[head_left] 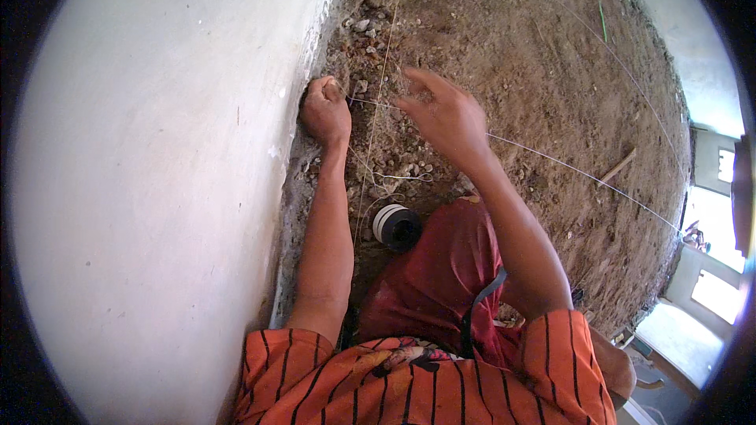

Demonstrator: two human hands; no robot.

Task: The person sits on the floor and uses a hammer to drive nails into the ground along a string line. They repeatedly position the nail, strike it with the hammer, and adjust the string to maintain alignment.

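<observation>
Low against the white wall, my left hand (326, 112) is closed in a pinch, with a thin white string (579, 171) running to it. Whether anything else is between those fingers cannot be made out. My right hand (447, 116), slightly blurred, hovers along the same string with its thumb and forefinger apart. The string passes behind or under this hand and continues toward the far right. A black and white spool (396, 227) lies on the dirt by my knee, with loose loops of string (405, 178) just beyond it.
The white wall (157, 173) rises along my left. Bare dirt floor (520, 55) spreads ahead and right, with small stones (361, 25) near the wall. A second taut string (388, 39) crosses the first. A wooden stick (618, 167) lies to the right.
</observation>
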